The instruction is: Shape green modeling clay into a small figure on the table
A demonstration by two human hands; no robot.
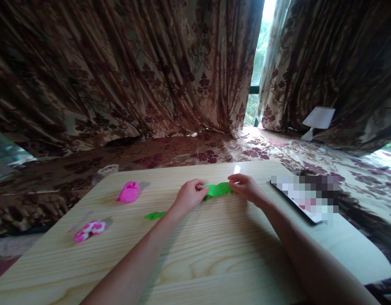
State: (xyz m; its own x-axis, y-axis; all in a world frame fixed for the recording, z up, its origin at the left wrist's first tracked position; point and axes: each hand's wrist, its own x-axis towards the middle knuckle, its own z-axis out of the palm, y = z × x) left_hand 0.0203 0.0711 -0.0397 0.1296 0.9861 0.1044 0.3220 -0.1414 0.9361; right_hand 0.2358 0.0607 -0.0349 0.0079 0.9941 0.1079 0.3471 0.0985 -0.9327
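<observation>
A bright green, soft-looking strip with uneven edges point(218, 189) stretches between my two hands above the middle of the table. My left hand point(192, 194) is closed, thumb and fingers pinching the strip's left end. At its right end, my right hand point(244, 187) grips the edge between thumb and fingers. A smaller green piece point(155, 216) lies on the tabletop, just left of my left forearm, which may cover part of it. Whether the green material is cloth or something else is hard to tell.
On the pale wooden table point(195, 262) sit a pink pouch-like thing point(129, 192) and a pink-and-white patterned piece point(90, 230), both at left. A dark-edged tablet-like slab point(297, 203), partly blurred out, lies at right. Beyond stand a white lamp point(319, 118) and patterned curtains point(182, 63).
</observation>
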